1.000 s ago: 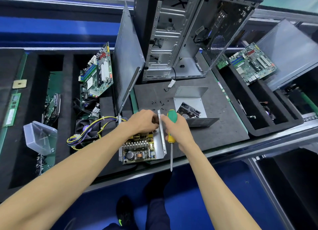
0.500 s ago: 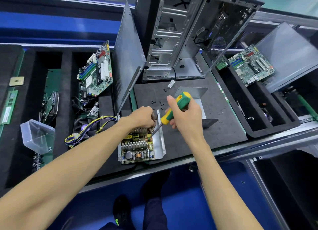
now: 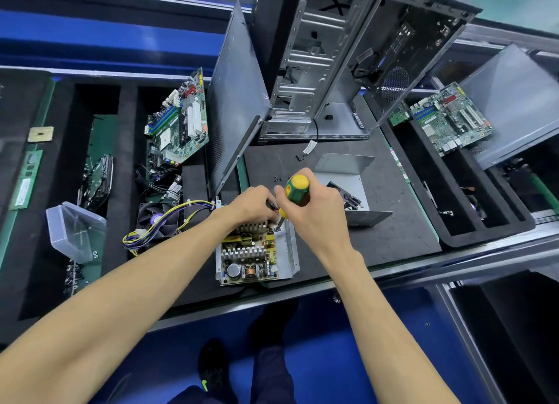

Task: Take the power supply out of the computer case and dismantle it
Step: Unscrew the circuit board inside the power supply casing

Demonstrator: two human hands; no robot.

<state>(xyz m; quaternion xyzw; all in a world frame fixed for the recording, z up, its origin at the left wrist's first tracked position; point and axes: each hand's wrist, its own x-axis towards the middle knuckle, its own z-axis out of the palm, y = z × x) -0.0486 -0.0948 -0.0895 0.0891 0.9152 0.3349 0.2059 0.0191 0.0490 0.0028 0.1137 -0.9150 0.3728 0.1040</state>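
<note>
Black foam trays run along the bench. Left tray [image 3: 127, 167]: a motherboard [image 3: 178, 122] leans upright in the slot at center-left of frame, w/ a fan [image 3: 157, 219] and loose cables below it; next slot left holds a drive-like part [image 3: 99, 176], hard to make out. Far left edge: a RAM stick [image 3: 27, 179] and a small square chip [image 3: 40, 133] on the foam. Clear plastic box [image 3: 75, 231] sits tilted at lower left, small screws scattered by its bottom edge. Right tray [image 3: 490, 231]: 2nd motherboard [image 3: 447, 119] propped at upper right, small bits in the slot below, too small to ID.

Computer case [image 3: 348, 64] stands open at top center; its side panel [image 3: 236, 101] leans just left of it. On the black mat [image 3: 393, 231] at center, a bent metal cover [image 3: 344, 173] lies near a few loose screws [image 3: 276, 179].

Power supply [image 3: 254, 252] is out of the case, at the mat's near edge, bottom center; lid off, circuit board, heat sinks and coils exposed. Its yellow/black wire bundle [image 3: 169, 222] trails left over the fan.

Left hand [image 3: 254, 204] rests on the PSU's far end, fingers curled down onto it; exactly what they pinch I can't tell. Right hand [image 3: 311, 210], just right of and touching the left, is wrapped around a green/yellow screwdriver [image 3: 295, 191], handle up, shaft pointing down into the PSU's far right corner.
</note>
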